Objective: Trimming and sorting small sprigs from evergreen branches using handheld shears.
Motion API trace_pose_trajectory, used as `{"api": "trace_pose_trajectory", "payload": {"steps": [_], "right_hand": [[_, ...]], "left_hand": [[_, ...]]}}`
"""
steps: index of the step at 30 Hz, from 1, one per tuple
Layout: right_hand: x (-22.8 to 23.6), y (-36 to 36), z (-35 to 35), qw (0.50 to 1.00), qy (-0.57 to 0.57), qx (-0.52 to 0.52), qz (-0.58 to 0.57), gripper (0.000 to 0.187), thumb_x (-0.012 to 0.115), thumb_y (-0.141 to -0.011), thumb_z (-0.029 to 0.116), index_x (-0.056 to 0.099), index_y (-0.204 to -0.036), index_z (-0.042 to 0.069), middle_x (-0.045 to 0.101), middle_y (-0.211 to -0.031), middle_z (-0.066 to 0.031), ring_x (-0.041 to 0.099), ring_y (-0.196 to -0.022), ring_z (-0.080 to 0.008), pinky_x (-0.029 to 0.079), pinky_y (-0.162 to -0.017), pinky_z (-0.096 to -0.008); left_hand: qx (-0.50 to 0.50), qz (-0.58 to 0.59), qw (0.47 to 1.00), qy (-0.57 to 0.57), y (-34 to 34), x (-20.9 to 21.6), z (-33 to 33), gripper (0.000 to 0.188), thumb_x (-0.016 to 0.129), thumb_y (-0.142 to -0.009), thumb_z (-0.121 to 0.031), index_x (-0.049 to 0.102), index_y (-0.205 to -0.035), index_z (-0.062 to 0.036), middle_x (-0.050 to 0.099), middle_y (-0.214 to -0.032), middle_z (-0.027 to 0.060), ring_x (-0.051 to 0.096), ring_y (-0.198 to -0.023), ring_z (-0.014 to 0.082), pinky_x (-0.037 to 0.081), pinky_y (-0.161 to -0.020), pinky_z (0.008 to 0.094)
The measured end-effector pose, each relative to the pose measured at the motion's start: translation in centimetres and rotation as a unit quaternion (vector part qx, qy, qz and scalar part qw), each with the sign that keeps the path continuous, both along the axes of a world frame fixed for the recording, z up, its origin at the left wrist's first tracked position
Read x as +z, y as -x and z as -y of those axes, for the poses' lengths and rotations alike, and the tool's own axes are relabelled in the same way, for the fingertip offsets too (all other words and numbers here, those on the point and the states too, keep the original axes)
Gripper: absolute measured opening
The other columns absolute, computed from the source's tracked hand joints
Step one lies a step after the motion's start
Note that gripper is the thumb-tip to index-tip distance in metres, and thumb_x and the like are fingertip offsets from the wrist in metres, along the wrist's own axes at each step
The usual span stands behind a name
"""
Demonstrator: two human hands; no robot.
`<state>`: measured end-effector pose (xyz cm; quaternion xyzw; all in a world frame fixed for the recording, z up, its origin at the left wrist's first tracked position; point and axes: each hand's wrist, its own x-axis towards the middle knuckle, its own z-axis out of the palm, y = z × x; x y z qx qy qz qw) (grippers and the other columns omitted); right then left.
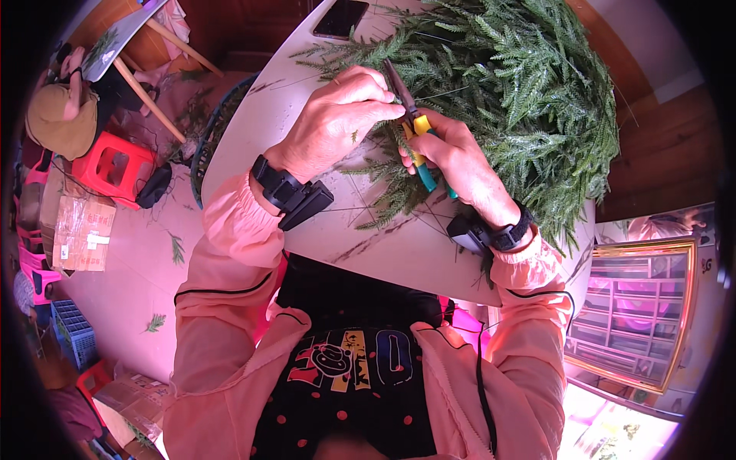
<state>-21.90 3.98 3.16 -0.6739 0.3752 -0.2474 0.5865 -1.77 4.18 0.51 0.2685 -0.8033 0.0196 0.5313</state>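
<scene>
My right hand (458,152) is wrapped round a pair of pliers (421,146) with yellow and teal handles and dark, long jaws pointing up and away from me. Close by on the left, my left hand (337,116) pinches a thin green pine sprig (396,100) beside the jaws; most of it is hidden by the fingers. Whether the jaws touch the sprig I cannot tell. A large heap of artificial pine branches (521,100) spreads just beyond and to the right of both hands. Loose sprigs and dark thin stems lie under my right hand.
The white marbled table (257,130) has a rounded edge. A dark phone (340,18) lies at its far side. On the floor to the left are a red stool (115,165), a cardboard box (83,234) and a blue crate (73,333). Another person (63,119) sits at the far left.
</scene>
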Motion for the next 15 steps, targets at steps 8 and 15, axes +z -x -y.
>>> {"api": "trace_pose_trajectory", "payload": {"steps": [8,15], "right_hand": [[-0.5,-0.1,0.0,1.0,0.019,-0.01,-0.01,0.016,0.049,-0.084,0.007,0.056,-0.097,-0.002,0.055,-0.074,-0.0007,0.05,-0.065,-0.0082,0.04,-0.06,-0.0222],[-1.1,0.0,0.5,0.998,0.06,0.009,0.031,0.022,0.047,-0.082,0.004,0.056,-0.102,-0.002,0.056,-0.08,-0.0026,0.049,-0.066,-0.0087,0.041,-0.063,-0.0229]], "left_hand": [[0.016,0.015,1.0,0.019,0.2,0.2,-0.1,0.029,0.07,-0.061,0.011,0.071,-0.087,-0.0028,0.062,-0.082,0.0073,0.061,-0.085,0.024,0.052,-0.074,0.032],[0.003,-0.022,1.0,-0.004,0.0,0.3,-0.1,0.026,0.067,-0.065,0.012,0.071,-0.087,-0.0015,0.062,-0.086,0.008,0.06,-0.085,0.0217,0.051,-0.074,0.0289]]}}
